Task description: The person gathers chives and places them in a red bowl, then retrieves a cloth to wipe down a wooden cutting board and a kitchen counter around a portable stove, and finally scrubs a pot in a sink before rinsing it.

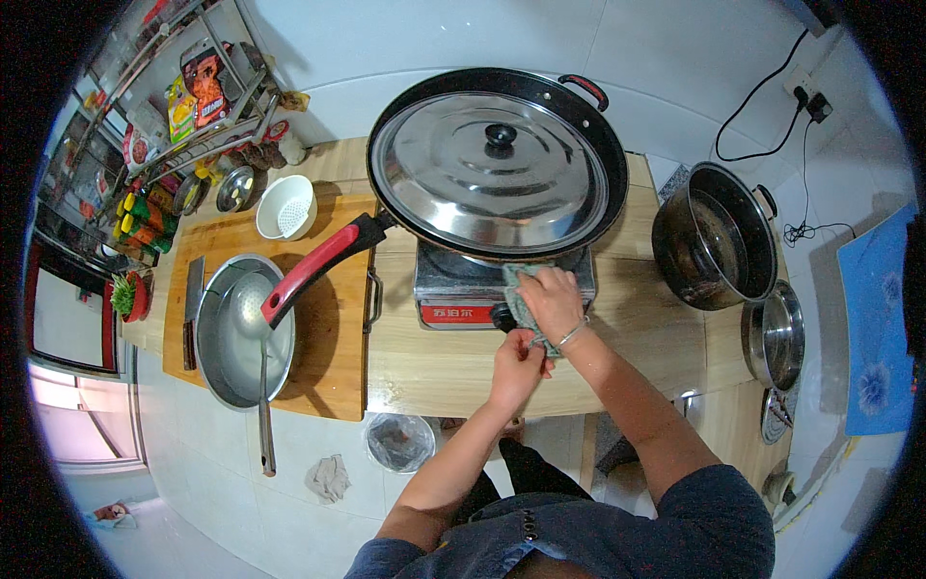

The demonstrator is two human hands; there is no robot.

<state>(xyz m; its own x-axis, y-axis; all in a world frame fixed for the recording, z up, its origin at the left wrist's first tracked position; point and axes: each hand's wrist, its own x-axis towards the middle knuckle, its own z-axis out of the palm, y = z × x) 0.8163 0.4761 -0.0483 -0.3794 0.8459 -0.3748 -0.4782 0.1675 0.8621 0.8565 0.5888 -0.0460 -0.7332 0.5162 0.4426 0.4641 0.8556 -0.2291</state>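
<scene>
My right hand [553, 300] presses a green patterned cloth [520, 304] against the front right of a gas stove [456, 282]. With its fingertips, my left hand [516, 365] pinches the cloth's lower end, just below the stove's black knob [501, 316]. On the stove sits a large black frying pan [617, 184] whose red and black handle [318, 268] points to the lower left. A shiny steel lid [456, 166] with a black knob covers the pan. The cloth partly hides the stove front.
At left, a wooden cutting board [333, 347] bears a cleaver [194, 289], a white strainer [287, 208] and a steel basin [205, 340] of liquid with a ladle [266, 405]. A deep dark pot [673, 253] and steel pan [756, 347] stand right. A lined bin [398, 463] is below.
</scene>
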